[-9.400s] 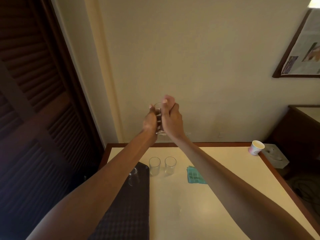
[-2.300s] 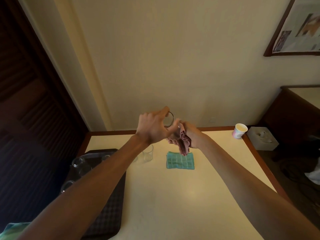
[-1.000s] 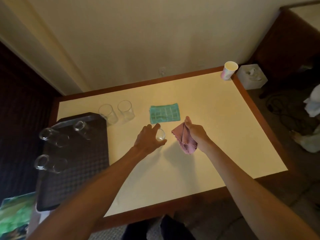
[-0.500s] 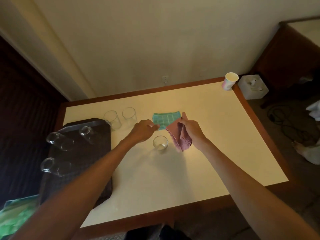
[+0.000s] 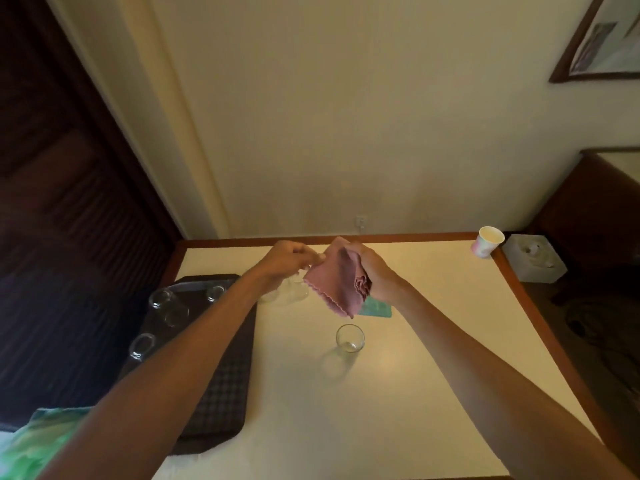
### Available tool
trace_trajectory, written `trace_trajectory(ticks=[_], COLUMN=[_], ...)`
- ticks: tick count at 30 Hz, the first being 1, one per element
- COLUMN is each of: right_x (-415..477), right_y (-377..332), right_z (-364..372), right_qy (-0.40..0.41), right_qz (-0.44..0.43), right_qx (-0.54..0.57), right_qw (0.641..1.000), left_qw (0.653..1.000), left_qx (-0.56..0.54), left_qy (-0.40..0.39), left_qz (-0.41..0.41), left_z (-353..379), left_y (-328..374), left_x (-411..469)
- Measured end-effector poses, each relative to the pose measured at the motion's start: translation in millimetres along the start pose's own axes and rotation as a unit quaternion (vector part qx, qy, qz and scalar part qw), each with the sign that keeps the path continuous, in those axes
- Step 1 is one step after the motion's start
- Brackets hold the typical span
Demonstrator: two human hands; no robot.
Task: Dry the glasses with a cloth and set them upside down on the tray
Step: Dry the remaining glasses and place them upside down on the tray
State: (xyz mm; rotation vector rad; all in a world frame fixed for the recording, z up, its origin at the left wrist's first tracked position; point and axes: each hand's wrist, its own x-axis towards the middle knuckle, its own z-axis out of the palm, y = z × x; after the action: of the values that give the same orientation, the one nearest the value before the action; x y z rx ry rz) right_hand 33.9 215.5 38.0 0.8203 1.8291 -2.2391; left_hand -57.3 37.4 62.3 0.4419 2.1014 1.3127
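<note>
**Cloth being opened out; one glass waiting mid-table**

Obs.: You hold the pink cloth [image 5: 337,285] in the air at the centre of the frame. Your left hand [image 5: 287,263] pinches one corner between thumb and fingertips. Your right hand [image 5: 377,271] is closed round the bunched far edge. Neither hand is on a glass.

The glass [image 5: 349,337] to be dried stands mouth up on the table [image 5: 398,393], just below the cloth and apart from it. The tray [image 5: 221,393] lies at the left of the frame with several glasses [image 5: 161,298] in its upper half. The blur there keeps me from saying which way up they are. Two more glasses [image 5: 294,294] stand behind your left wrist.

Method, as I judge it:
- Pull the corner until a flat, unbunched face shows, then lay that face over your right fingers.
- Take the glass low on its wall with your left hand, so the rim stays free.
- Push the cloth to the bottom, turn the glass against it, then wipe the outside.
- Set it mouth down on the bare lower half of the tray, clear of its neighbours.

Risk: the wall may be wet and slippery. Grip it firmly before lifting.
</note>
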Motion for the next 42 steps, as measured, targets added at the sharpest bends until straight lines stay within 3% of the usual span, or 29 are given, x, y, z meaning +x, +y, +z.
trace_trajectory(ticks=[9,17,21,26,35,42], right_x=[-5,9,12,10,9,5], right_y=[-25,-32,-32,-38,-46,-55], right_z=[6,9,11,11,8,5], right_qy=[-0.141,-0.051,-0.060,-0.017,-0.040,-0.041], right_qz=[0.032,-0.031,-0.125,-0.237,-0.226,-0.183], right_qx=[-0.051,0.034,-0.060,-0.287,-0.435,-0.480], right_qw=[0.988,0.998,0.989,0.928,0.871,0.857], left_qw=[0.997,0.997,0.999,0.992,0.962,0.972], left_qx=[-0.065,-0.062,-0.024,0.108,0.264,0.232], left_qy=[0.045,0.048,0.026,0.011,0.034,-0.003], left_qz=[0.009,0.002,0.028,0.072,0.068,0.048], left_z=[-46,-64,-64,-61,-59,-65], left_y=[7,10,14,18,28,35], left_x=[-9,-5,-5,0,10,11])
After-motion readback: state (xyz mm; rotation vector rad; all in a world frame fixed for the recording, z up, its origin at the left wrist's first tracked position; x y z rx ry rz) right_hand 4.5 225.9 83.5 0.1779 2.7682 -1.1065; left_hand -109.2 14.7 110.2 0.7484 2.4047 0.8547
